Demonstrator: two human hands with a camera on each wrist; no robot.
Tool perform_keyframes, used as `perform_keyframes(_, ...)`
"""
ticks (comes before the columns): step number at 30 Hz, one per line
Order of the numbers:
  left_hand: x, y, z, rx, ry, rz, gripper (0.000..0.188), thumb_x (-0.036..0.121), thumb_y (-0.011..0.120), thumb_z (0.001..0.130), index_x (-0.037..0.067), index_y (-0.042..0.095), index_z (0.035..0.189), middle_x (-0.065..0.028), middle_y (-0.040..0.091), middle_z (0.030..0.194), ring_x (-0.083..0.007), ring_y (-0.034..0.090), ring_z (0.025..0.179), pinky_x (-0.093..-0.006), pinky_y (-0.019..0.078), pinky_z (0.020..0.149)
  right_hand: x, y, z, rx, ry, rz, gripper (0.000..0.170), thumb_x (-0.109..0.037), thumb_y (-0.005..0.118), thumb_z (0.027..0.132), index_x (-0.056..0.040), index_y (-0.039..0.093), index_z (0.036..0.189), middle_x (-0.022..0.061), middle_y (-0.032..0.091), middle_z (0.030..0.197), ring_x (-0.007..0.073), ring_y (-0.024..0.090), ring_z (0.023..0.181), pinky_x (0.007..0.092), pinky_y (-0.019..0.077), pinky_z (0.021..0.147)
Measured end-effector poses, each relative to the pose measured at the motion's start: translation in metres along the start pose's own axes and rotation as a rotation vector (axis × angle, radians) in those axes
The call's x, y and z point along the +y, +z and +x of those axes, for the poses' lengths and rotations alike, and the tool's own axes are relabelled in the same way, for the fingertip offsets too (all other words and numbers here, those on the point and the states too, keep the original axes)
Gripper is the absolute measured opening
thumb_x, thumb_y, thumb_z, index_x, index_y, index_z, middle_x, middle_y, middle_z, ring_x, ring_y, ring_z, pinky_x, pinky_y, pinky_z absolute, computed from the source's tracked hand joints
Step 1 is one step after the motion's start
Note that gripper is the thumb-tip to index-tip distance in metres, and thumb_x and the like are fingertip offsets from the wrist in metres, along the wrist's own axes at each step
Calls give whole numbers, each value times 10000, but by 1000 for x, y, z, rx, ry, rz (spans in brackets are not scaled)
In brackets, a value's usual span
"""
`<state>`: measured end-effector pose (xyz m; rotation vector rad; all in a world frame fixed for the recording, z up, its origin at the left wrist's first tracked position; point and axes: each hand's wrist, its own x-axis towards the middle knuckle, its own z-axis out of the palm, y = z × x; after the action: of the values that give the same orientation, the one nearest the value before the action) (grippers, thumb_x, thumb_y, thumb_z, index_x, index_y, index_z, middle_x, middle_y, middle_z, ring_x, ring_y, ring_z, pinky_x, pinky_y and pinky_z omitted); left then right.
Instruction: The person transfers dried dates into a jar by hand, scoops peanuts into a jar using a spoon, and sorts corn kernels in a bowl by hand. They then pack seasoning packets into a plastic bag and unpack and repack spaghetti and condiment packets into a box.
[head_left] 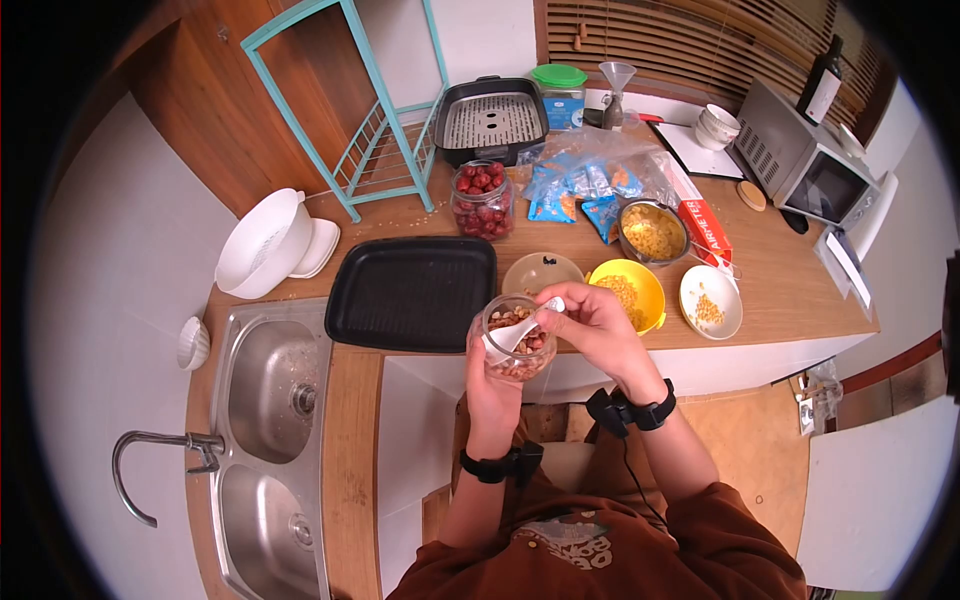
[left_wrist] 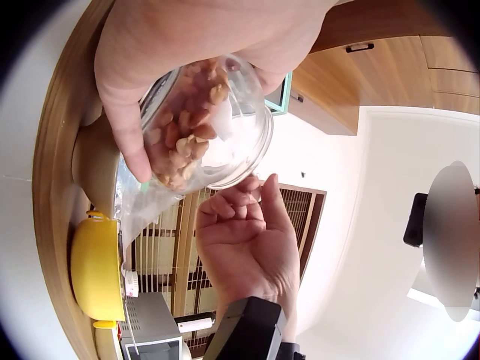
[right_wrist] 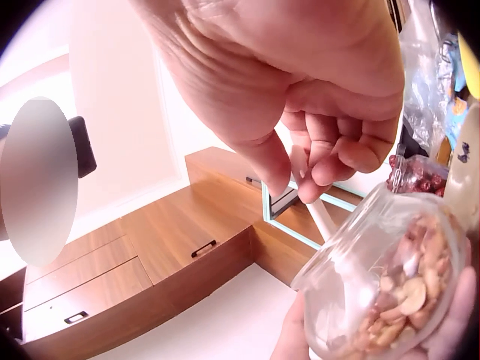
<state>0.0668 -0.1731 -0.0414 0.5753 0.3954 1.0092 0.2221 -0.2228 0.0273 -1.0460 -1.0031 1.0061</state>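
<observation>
My left hand (head_left: 492,395) grips a clear glass jar (head_left: 522,372) of shelled peanuts (right_wrist: 412,296), tilted in front of my body near the counter's front edge. In the left wrist view, that hand's fingers curl round the glass. My right hand (head_left: 605,335) pinches the handle of a white spoon (head_left: 508,338) between thumb and fingers. The spoon's bowl is inside the jar, beside the peanuts. Just beyond the jar stands a beige bowl (head_left: 520,270) with a few dark bits on its rim; the jar and right hand partly cover it.
Left of the jar lies a black grill pan (head_left: 410,290), next to a double sink (head_left: 262,385). To the right stand a yellow bowl (head_left: 653,290) of corn, a white dish (head_left: 730,318) with kernels and a metal strainer (head_left: 683,243). Behind is a jar of red fruit (head_left: 483,215).
</observation>
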Motion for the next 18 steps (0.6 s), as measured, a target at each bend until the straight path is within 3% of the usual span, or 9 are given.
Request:
perform_keyframes(5,-2,6,-4,-2,-35,-27,541,441,348,1069,72,466,1446,-103,560,1411,-259,542,1305,-453,462,1072,-10,11,-6,4,49,-71,169,-110,670,985,17,666,1096,-17,688,895,29,613,771,203,503,671)
perform_keyframes(8,-3,5,-7,-17,-34,-83,538,434,345,1069,73,467,1448,-102,559,1413,-261,539,1306,-457,448,1083,-32,19,-18,63,-97,-248,148,-95,657,981,26,671,1065,23,693,880,84,636,775,254,508,685)
perform_keyframes(10,-2,4,-7,-27,5,-85,538,431,341,1068,70,472,1445,-103,557,1415,-261,536,1308,-458,431,1096,-49,18,-24,12,-355,-604,122,-70,641,961,22,666,1037,108,682,875,230,664,792,334,517,716)
perform_keyframes(11,-2,3,-7,-27,5,-85,538,431,341,1068,70,472,1445,-103,557,1415,-261,536,1308,-458,431,1096,-55,19,-27,12,-355,-604,122,-70,641,961,22,666,1037,108,682,875,230,664,792,334,517,716)
perform_keyframes(13,-3,0,-6,-14,32,-88,535,427,346,1068,65,478,1440,-105,555,1417,-258,534,1310,-455,424,1103,-61,20,-30,-66,-447,-786,111,-54,632,938,9,662,1024,173,655,895,366,637,847,397,517,750)
perform_keyframes(16,-4,-2,-7,-11,40,-87,535,425,352,1067,62,476,1441,-106,550,1423,-258,535,1309,-452,419,1107,-59,25,-35,-53,-409,-909,105,-50,631,932,8,661,1015,188,658,905,392,626,852,413,521,756)
perform_keyframes(18,-6,-6,-5,-11,42,-81,530,425,356,1067,71,474,1443,-102,549,1426,-260,532,1314,-452,421,1105,-52,24,-35,-61,-396,-811,107,-57,632,937,9,661,1016,182,662,908,382,633,856,408,520,756)
